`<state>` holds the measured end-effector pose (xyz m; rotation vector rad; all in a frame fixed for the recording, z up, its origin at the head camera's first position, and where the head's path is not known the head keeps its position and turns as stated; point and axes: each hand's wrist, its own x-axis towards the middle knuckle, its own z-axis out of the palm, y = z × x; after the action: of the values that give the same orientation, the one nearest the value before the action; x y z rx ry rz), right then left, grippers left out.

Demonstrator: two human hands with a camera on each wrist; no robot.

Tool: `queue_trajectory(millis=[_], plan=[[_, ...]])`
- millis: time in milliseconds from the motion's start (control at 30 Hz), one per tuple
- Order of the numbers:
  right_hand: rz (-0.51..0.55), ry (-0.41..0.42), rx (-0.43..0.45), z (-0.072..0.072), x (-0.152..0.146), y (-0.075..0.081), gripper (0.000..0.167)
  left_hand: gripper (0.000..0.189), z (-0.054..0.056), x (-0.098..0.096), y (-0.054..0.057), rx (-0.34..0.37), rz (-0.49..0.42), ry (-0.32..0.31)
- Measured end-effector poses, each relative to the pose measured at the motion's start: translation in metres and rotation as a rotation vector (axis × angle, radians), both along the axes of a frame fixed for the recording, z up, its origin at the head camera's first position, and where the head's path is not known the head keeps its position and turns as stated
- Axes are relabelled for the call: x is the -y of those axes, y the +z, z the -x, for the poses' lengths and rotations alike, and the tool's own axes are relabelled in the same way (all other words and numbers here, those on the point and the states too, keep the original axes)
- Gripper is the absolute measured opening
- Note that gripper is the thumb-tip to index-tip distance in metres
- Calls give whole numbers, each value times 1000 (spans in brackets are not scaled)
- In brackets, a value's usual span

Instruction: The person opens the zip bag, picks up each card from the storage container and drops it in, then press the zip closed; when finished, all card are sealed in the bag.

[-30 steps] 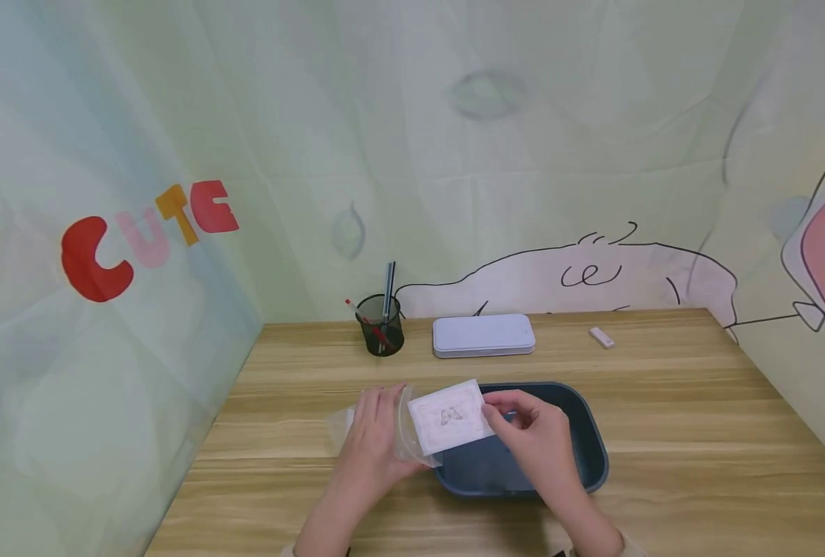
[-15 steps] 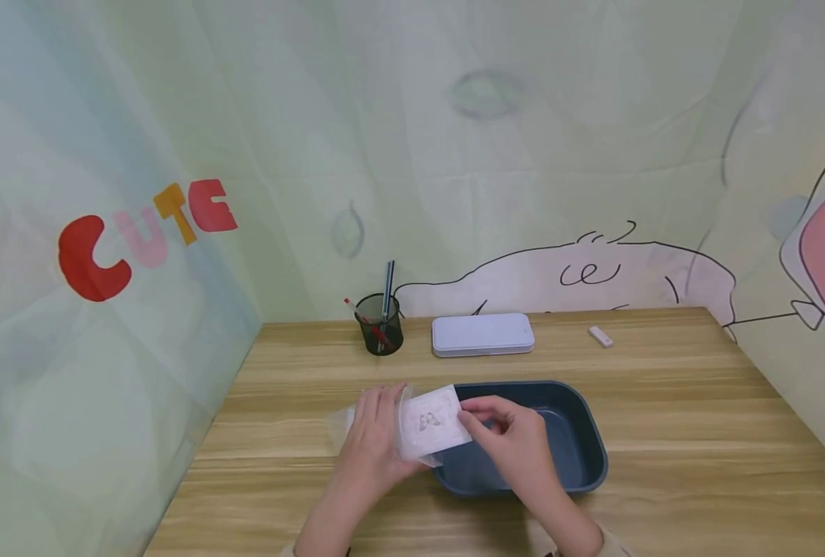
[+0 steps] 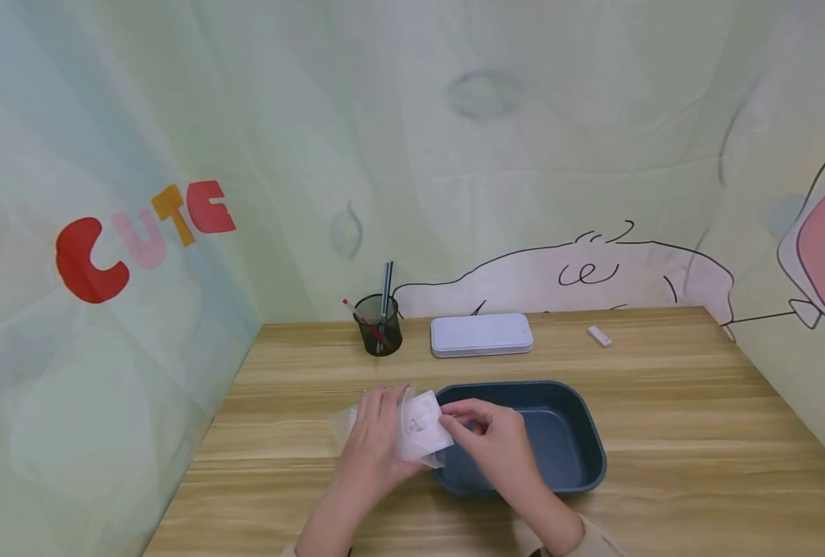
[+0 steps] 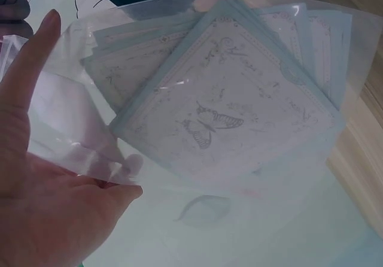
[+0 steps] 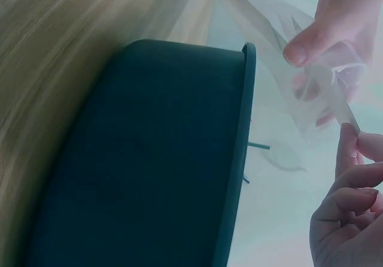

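Clear plastic, thin and floppy: the bag (image 4: 203, 99) sits in the left hand (image 3: 378, 437), thumb and fingers pinching its mouth open just at 9 o'clock of the dark tray (image 3: 580, 433). The right hand (image 3: 492, 441) pinches 1 decorated paper sheet (image 3: 422, 425) by its edge, mostly inside the bag (several more butterfly-printed sheets seem stacked within). Light and slippery by the look of it, the sheet creases easily; an edge grip near a corner suits it best.
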<state>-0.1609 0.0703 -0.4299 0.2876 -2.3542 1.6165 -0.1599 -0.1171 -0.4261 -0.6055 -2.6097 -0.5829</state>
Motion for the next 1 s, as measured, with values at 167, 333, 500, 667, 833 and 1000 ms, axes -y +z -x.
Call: queue_trajectory(millis=[167, 333, 500, 667, 833, 1000], plan=[[-38, 25, -13, 0, 5, 0, 6, 107, 0, 0, 0, -26, 10, -5], [-76, 49, 11, -1, 6, 1, 8, 107, 1, 1, -1, -42, 1, -11], [-52, 28, -1, -2, 2, 3, 10, 108, 1, 2, -2, -33, -1, -4], [-44, 14, 29, -3, -8, 2, 21, 109, 0, 2, -1, -14, -20, 4], [-112, 102, 136, -7, -15, 0, 46, 110, -1, 0, 5, -84, -55, 4], [-113, 305, 143, -15, -14, 1, 61, 109, -5, -6, 12, -193, -133, -6]])
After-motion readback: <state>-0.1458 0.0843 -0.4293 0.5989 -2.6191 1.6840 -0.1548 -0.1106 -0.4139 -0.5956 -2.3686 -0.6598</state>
